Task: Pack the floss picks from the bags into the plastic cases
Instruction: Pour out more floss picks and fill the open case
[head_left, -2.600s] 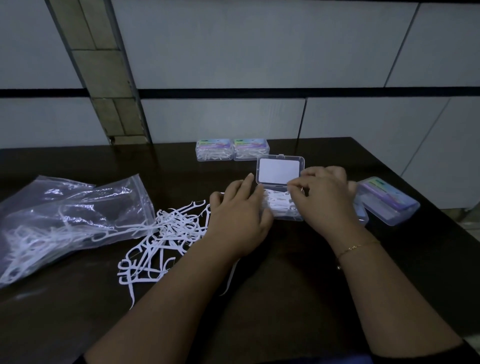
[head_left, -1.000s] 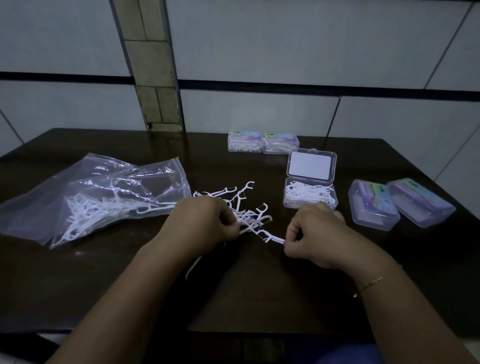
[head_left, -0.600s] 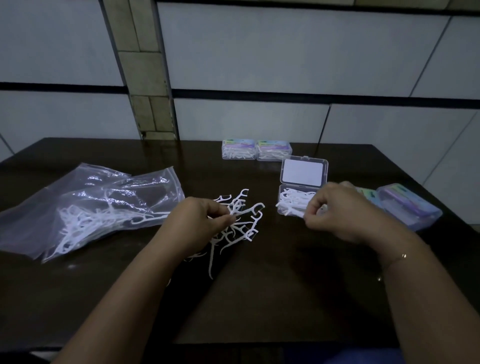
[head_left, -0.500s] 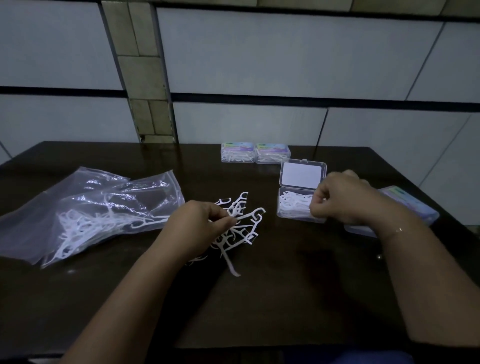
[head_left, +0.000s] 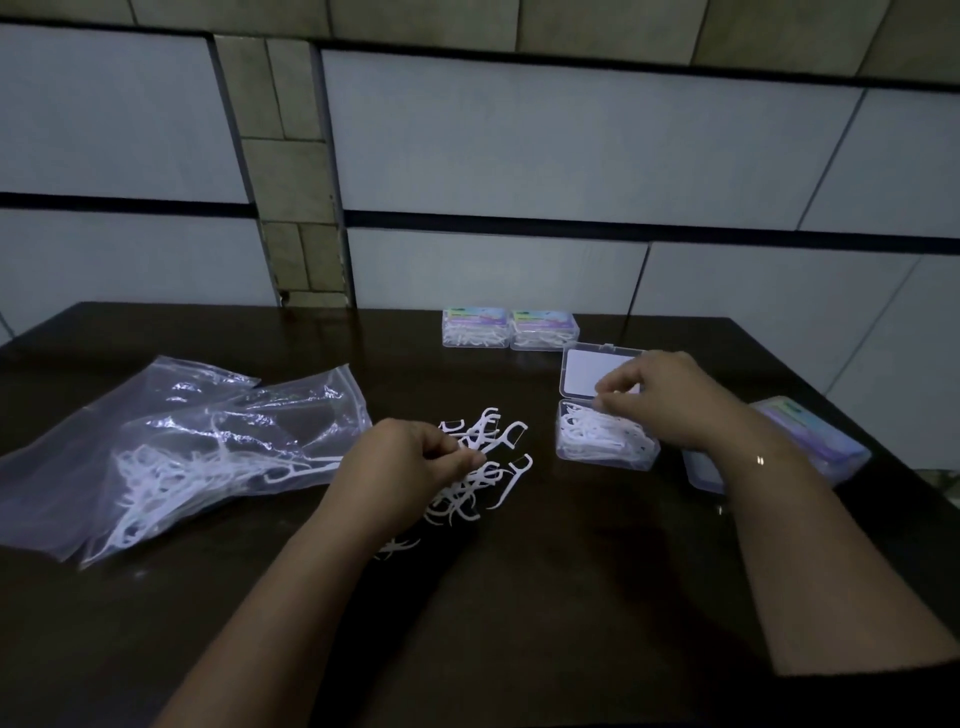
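A loose pile of white floss picks (head_left: 493, 470) lies on the dark table (head_left: 545, 613). My left hand (head_left: 410, 462) sits on the pile's left side, thumb and fingers pinching some of the picks. An open clear plastic case (head_left: 605, 449), partly filled with picks, stands to the right with its lid (head_left: 584, 371) tilted back. My right hand (head_left: 670, 400) hovers over the case, fingers loosely curled, thumb and forefinger slightly apart, with no pick visible between them. Clear plastic bags (head_left: 208, 441) holding more picks lie at the left.
Two closed, filled cases (head_left: 509, 328) sit side by side at the table's back edge. Two more closed cases (head_left: 815, 436) lie at the right, partly behind my right forearm. A tiled wall rises right behind the table.
My right hand carried a pick from the pile to the open case and now hovers there with its fingers parted. My left hand stayed on the loose pile, still pinching picks.
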